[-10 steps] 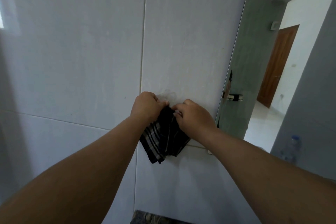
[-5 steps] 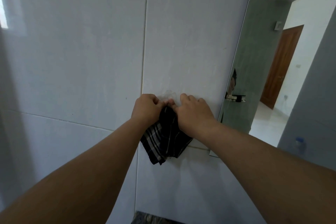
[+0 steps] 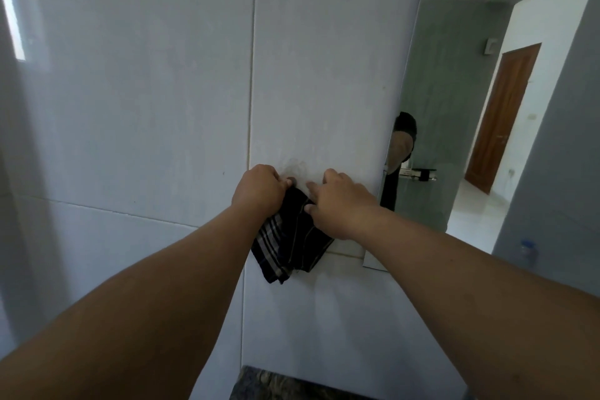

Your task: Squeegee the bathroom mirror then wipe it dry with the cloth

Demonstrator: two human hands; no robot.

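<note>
Two big surfaces fill the view: the tiled wall dead ahead and the mirror off to the right, seen at a steep angle. Head is turned to the wall, so the mirror reads only as a strip of reflected room with a brown door in it.

Both arms reach to one spot on the wall, just left of the mirror edge. The cloth, dark with pale stripes, hangs bunched there against the tile, top held between the hands. My read: it's being hung on, or lifted off, a wall hook. A small dark knob shows just above the cloth; could be the hook, too small to be sure. A faint clear smudge around it may be a stick-on pad.

Left hand: curled closed, pinching the cloth's top-left corner at the knob. Right hand: fingers half spread, tips pressed on the wall and the cloth's top-right edge, thumb tucked into the fabric. Looks like steadying, not a full grip.

Hard to tell:
- No squeegee in view, so can't judge whether that step is done.
- Mirror wet or dry: unreadable at this angle.
- Mirror's lower corner is behind the right forearm.
- Small shelf in the mirror area, real or reflected unclear.
- Dark stone edge at the bottom, cut off; probably the counter.
- Blurred bottle low right.
</note>
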